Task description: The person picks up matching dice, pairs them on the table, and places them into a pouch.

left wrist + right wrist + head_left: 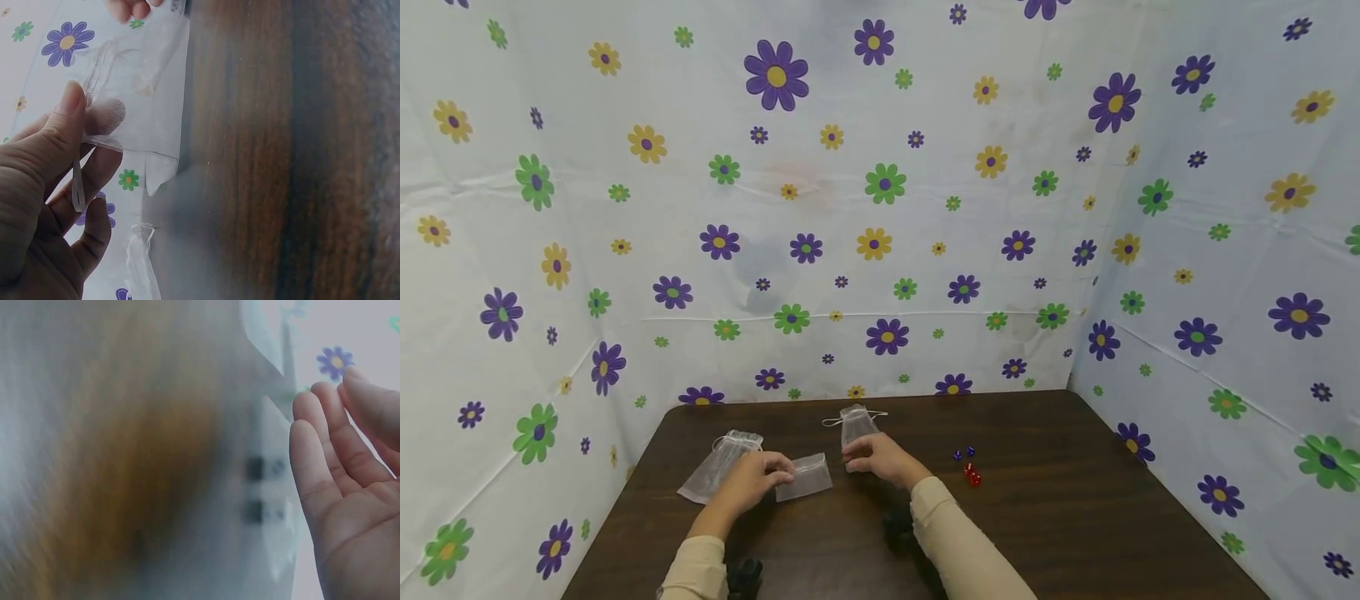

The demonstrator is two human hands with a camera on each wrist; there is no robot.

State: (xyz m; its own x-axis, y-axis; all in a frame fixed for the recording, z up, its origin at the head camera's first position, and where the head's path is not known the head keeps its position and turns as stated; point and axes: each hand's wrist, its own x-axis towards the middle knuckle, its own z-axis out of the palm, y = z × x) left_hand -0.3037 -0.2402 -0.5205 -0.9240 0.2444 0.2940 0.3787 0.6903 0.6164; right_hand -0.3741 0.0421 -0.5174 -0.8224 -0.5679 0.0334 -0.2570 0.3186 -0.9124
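My left hand [751,483] pinches the top of a sheer drawstring bag [147,106] between thumb and fingers. A finger shows through its mesh, and a pale cord loop [78,187] hangs beside the fingers. In the head view this bag [811,479] stretches rightward from the hand, low over the table. My right hand [883,461] hovers just right of it, fingers loosely bent and nothing visible between them in the right wrist view. Behind the right hand lies another sheer bag [855,423], its cords spread out to both sides. More sheer bags [718,468] lie left of my left hand.
Two small blue dice [964,453] and some red dice [973,476] sit on the dark wooden table [1075,500], right of my right hand. A flower-printed sheet [880,167] hangs behind the table and along its sides. Black wrist devices [745,575] show below the forearms.
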